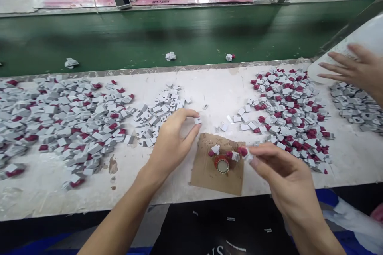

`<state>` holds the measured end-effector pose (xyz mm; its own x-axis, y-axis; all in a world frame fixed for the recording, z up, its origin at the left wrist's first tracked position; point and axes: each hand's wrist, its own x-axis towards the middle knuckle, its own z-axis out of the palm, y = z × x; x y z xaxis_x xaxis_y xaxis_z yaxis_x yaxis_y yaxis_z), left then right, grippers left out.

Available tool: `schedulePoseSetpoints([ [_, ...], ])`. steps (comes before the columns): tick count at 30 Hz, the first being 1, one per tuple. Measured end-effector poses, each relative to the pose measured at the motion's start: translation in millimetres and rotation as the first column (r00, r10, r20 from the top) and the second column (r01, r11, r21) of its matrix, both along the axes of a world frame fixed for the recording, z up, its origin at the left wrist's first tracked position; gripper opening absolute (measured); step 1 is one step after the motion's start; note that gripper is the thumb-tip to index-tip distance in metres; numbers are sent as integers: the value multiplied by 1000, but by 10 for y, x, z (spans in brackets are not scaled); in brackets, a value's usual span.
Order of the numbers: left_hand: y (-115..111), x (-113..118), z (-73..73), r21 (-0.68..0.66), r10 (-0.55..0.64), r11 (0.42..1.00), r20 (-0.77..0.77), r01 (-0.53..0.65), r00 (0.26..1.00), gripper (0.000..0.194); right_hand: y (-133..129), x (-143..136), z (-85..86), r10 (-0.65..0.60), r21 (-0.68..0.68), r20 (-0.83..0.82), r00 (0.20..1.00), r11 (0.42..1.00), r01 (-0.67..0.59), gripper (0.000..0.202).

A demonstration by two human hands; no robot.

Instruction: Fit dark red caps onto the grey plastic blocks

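Note:
Between the thumb and forefinger of my left hand is a small light-grey plastic block. My right hand pinches a small white-and-maroon plastic piece over the right edge of a brown cardboard square. On the cardboard sits a red ring-shaped fixture with a toothed metal rim. Two more white-and-maroon pieces lie beside the fixture, one of them close to my right fingertips. A small pile of grey blocks spreads just behind my left hand.
A large heap of grey-and-maroon pieces covers the left of the table, and another heap the right. At far right, another person's hand touches a white bin. A green conveyor belt carrying several pieces runs behind.

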<state>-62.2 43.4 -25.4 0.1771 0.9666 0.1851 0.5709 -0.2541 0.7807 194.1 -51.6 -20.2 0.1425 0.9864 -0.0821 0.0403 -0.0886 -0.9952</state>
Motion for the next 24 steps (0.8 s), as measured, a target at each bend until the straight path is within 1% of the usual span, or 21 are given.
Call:
schedulePoseSetpoints([
  [1,-11,55,73,-90,-44,994,156,59,987,11,71,12,-12,-34,-24,-98,995,999,32,11],
  [2,-19,118,142,-183,-63,975,310,125,948,11,146,17,-20,-61,-46,-196,979,998,53,10],
  [4,-21,257,253,-327,-38,910,551,257,834,16,293,4,-20,-90,-72,-359,929,995,69,10],
  [5,-16,324,290,-369,-15,875,628,314,778,20,356,-9,-13,-90,-73,-415,906,995,65,10],
  [7,3,439,329,-411,21,820,717,399,697,25,446,-34,9,-83,-69,-480,873,996,57,11],
  [9,23,515,334,-429,39,780,759,455,650,27,487,-49,30,-84,-60,-502,860,996,63,11],
  [12,35,565,317,-442,47,753,775,488,630,25,489,-50,39,-84,-44,-498,863,996,71,12],
  [14,32,574,307,-453,51,745,770,490,636,24,479,-49,33,-81,-41,-478,875,997,70,11],
  [17,26,576,294,-463,58,734,771,496,634,28,472,-62,24,-85,-46,-452,888,996,72,10],
  [20,26,572,280,-463,58,733,772,498,632,28,471,-69,28,-96,-43,-413,906,995,86,12],
  [22,25,564,273,-463,41,738,757,490,652,27,471,-47,45,-86,-32,-344,935,996,80,10],
  [24,27,548,273,-461,9,752,722,471,692,25,479,-1,78,-44,-20,-241,970,999,40,7],
])
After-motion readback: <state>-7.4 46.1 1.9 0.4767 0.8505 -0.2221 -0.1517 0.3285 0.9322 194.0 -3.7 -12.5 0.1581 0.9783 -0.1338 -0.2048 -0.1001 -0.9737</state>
